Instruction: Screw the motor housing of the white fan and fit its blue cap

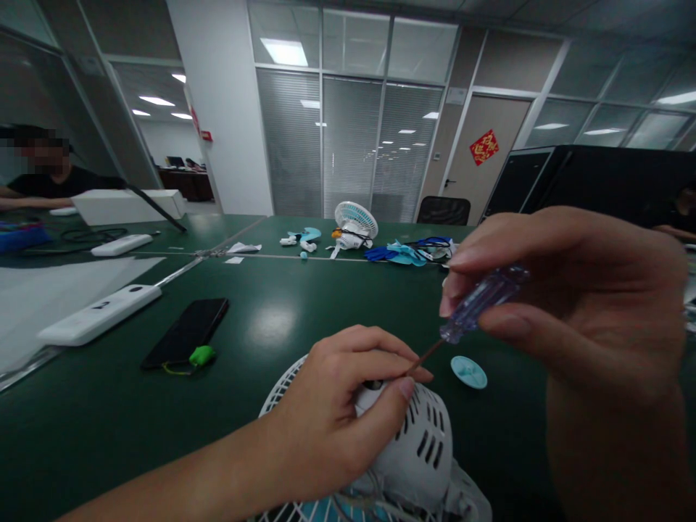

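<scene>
My left hand (331, 413) is wrapped over the white motor housing of a small fan (418, 449) lying at the near edge of the green table, fingers curled on its top. My right hand (570, 304) pinches a screwdriver (478, 301) with a clear blue handle between thumb and fingers. Its thin shaft slants down-left, and the tip reaches the housing beside my left thumb. A light blue round cap (468, 372) lies on the table just right of the fan.
A black phone (188, 332) with a green tag and a white power strip (98, 314) lie to the left. Another white fan (354, 223) and blue parts (405, 252) sit at the table's far side. A person sits at far left behind a white box (127, 205).
</scene>
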`<state>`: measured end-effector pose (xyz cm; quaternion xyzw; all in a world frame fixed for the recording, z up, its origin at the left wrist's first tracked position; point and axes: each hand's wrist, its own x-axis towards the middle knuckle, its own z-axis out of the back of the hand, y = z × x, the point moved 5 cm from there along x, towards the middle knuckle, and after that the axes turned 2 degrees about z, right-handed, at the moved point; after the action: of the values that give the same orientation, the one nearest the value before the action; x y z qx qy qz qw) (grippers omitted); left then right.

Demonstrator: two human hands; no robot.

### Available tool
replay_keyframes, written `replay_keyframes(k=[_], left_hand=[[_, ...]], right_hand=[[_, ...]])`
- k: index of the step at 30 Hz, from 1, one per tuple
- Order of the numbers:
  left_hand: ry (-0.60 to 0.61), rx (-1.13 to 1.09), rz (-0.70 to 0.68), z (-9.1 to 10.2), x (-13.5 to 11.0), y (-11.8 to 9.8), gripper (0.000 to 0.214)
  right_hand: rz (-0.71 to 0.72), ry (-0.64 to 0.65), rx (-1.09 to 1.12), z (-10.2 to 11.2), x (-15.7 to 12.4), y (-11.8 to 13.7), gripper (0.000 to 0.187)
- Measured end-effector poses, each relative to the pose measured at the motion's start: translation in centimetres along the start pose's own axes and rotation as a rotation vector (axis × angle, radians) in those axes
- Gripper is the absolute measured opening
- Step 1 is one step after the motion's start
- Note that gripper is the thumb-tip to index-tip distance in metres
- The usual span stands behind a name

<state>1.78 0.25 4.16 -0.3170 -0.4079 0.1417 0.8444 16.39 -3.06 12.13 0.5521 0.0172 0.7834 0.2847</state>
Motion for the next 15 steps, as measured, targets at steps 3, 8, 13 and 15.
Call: replay_keyframes(k=[3,8,13,15], left_hand=[[0.001,0.002,0.002,0.0,-0.1,0.1,0.024],[-0.002,-0.015,0.027,-0.1,-0.1,0.4,0.025],[-0.005,-0.009,0.037,-0.1,-0.1,0.6,0.025],[0.001,-0.008,0.037,-0.1,-0.1,0.6,0.025]], right_hand=[[0.015,-0.012,0.026,0.1,-0.1,-0.2,0.012],[0.011,-0.250,0.068,1.6,0.4,-0.5,0.022],[0.048,-0.597,0.065,5.1,0.5,-0.8,0.031],[0.055,-0.630,0.009,5.9,0.3,-1.8,0.030]])
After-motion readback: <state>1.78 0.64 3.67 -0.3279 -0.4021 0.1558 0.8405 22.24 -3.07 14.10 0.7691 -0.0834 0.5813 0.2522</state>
